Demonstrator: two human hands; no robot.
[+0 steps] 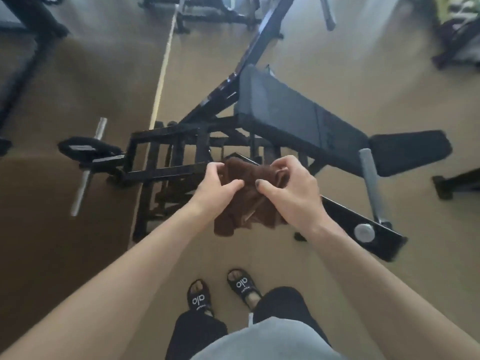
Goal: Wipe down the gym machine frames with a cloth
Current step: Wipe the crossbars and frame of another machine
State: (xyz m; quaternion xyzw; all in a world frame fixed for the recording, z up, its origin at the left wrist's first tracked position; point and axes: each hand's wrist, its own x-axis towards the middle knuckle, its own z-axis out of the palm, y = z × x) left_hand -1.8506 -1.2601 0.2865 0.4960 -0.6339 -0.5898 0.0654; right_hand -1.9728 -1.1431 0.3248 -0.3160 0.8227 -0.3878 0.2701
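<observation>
The brown terry cloth [246, 193] is held bunched in mid-air, pinched by the left hand [218, 183] and right hand [291, 193], above the black steel machine frame [166, 172]. It is best folded into a flat pad before being pressed along the near rail.

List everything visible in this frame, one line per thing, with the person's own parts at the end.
cloth: one, brown, bunched between both hands above the machine frame
machine frame: one, black, centre, on the floor under the hands
bench pad: one, dark grey, tilted, right of centre
small pad: one, black, right of the bench pad
weight plate: one, black, on a silver bar at left
other machines: several, black, along the top edge, blurred
floor: tan, darker brown strip at left
sandals: two, black with white lettering, bottom centre
left hand: grips the cloth
right hand: grips the cloth
</observation>
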